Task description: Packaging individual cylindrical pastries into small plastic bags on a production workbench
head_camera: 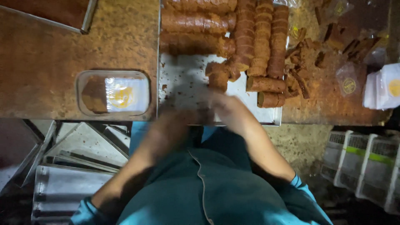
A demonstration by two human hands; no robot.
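Rust-brown worktable (50, 62), metal tray (183, 83) of brown rolls (196, 23), clear plastic container (112, 92), scattered brown scraps (310, 58)

Both the left hand (177, 114) and right hand (225, 109) are smeared by motion blur over the metal tray (183, 79), so their fingers cannot be made out

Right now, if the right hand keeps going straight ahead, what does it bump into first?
Probably the short brown roll on the metal tray. The right hand is blurred and points up the tray, so this is a guess.
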